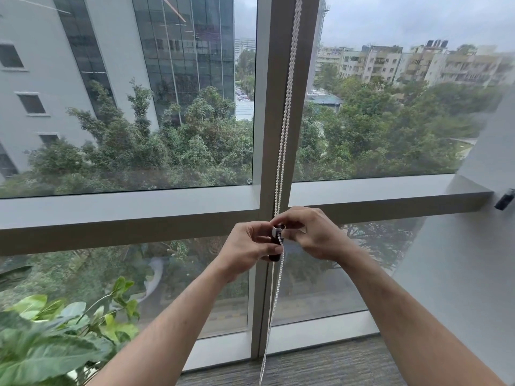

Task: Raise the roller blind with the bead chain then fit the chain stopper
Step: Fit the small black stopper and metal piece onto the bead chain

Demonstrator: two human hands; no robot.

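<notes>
A white bead chain [284, 126] hangs as two strands down the grey window mullion [299, 79], from the top of the view to the carpet. Both my hands meet on it at mid height. My left hand [246, 247] pinches a small dark chain stopper [276, 246] from the left, thumb on its front. My right hand [309, 235] curls over the stopper's top from the right, fingertips pinching the chain where it enters the stopper. The blind itself is out of view above.
A leafy green plant [55, 338] stands at the lower left by the glass. A grey wall [473, 246] runs along the right, with a small dark bracket [504, 199] at sill height. Grey carpet [320, 366] lies below.
</notes>
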